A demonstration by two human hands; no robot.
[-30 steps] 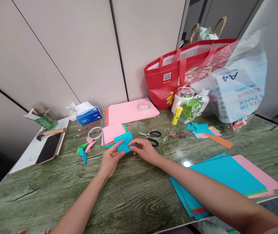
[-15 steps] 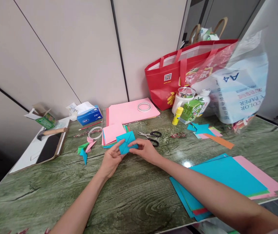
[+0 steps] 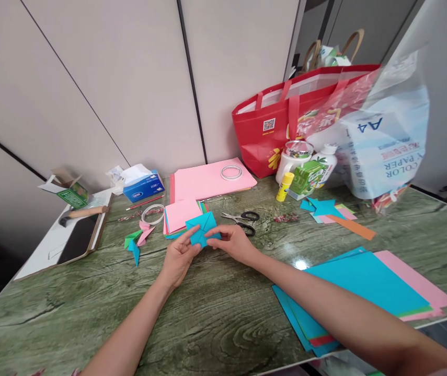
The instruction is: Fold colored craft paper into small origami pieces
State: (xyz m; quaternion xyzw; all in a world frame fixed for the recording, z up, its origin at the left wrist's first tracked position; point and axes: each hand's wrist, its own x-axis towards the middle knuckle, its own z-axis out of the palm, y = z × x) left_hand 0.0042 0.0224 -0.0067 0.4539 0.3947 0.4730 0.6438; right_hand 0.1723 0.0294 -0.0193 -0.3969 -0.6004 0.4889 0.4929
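Observation:
Between my two hands is a small square of blue origami paper (image 3: 202, 223) with crease lines crossing its face. My left hand (image 3: 180, 257) pinches its lower left edge, the thumb and fingers closed on it. On the right side my right hand (image 3: 231, 241) grips the same paper with thumb and forefinger. Just behind it lies a stack of small coloured squares (image 3: 181, 215), pink on top. Black-handled scissors (image 3: 242, 219) rest beyond my right hand. Folded pieces in pink, green and blue (image 3: 136, 241) lie left of my left hand.
A tape roll (image 3: 153, 214), a tissue box (image 3: 143, 186) and a hammer (image 3: 86, 213) are at the left. Large pink sheets (image 3: 207, 180) lie at the back. A glue stick (image 3: 285, 187), a red bag (image 3: 262, 151) and blue sheets (image 3: 364, 282) occupy the right.
Both hands keep the same hold on the blue paper. The whole view has shifted very slightly; nothing else has visibly moved.

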